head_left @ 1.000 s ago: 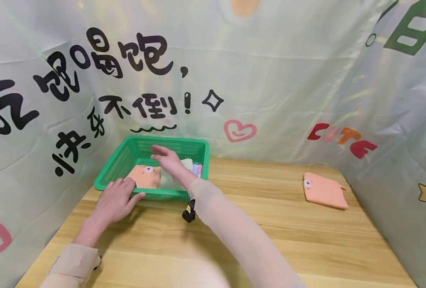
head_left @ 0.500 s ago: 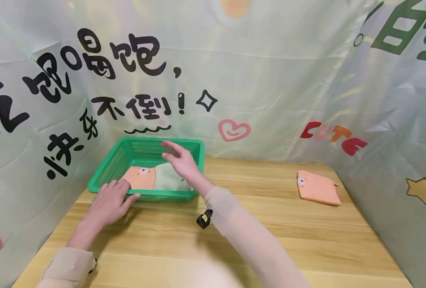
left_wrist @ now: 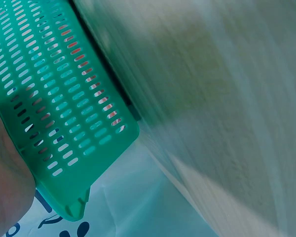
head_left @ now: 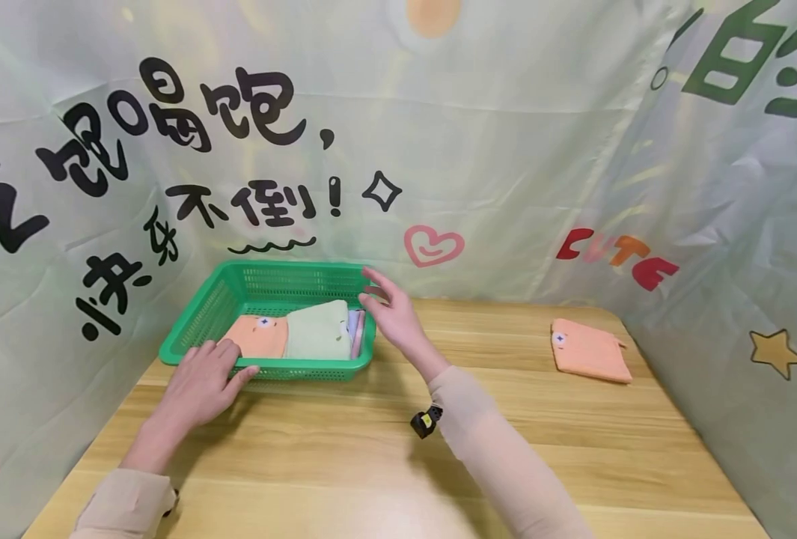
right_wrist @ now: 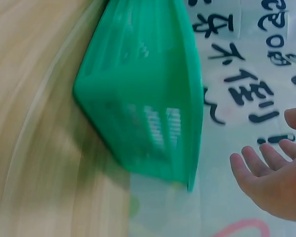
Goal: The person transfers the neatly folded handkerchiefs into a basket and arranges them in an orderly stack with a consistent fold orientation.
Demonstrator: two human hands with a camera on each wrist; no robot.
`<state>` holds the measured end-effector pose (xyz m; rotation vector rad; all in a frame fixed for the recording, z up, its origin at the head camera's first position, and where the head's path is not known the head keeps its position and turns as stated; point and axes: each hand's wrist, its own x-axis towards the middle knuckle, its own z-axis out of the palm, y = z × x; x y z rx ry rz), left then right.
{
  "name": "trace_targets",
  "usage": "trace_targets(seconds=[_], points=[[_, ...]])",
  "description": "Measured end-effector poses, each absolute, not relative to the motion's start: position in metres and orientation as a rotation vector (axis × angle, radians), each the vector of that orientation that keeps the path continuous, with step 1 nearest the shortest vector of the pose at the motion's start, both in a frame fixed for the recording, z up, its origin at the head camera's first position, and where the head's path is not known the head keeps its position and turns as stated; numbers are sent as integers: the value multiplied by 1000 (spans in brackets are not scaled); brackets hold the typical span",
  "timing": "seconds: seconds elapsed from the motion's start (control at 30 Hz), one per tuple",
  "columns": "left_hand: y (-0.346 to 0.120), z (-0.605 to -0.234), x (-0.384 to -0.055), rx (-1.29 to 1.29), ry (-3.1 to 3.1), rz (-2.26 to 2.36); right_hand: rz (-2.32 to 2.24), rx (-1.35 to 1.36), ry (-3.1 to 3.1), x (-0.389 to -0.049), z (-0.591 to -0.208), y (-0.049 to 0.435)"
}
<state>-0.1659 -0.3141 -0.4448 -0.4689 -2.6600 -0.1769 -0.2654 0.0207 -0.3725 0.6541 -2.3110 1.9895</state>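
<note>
A green plastic basket (head_left: pixel 313 366) stands at the back left of the wooden table. My left hand (head_left: pixel 199 383) grips its front rim near the left corner, fingers over the edge and thumb on the outside. Inside lie a folded peach cloth (head_left: pixel 258 338) with a small face on it, a pale green cloth (head_left: pixel 317 333) and a narrow strip of lilac and pink cloth (head_left: pixel 355 333). My right hand (head_left: pixel 399 320) hovers beside the basket's right end, fingers spread and holding nothing. The right wrist view shows that hand (right_wrist: pixel 278 185) apart from the basket wall.
Another folded peach cloth (head_left: pixel 590 352) lies alone at the right of the table (head_left: pixel 371 464). Printed fabric walls (head_left: pixel 526 187) enclose the table at the back and both sides. A small black device (head_left: pixel 426 421) is strapped at the right wrist.
My right hand has moved rightward from above the basket to beyond its right end, uncovering the cloths. The left hand stays on the rim. The head view has shifted slightly right.
</note>
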Motion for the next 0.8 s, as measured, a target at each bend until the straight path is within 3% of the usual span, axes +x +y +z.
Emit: trace_targets(seconds=[0.8], points=[[-313, -444, -164, -458, -2682, -176, 1412, 523, -2469, -293, -412, 140]])
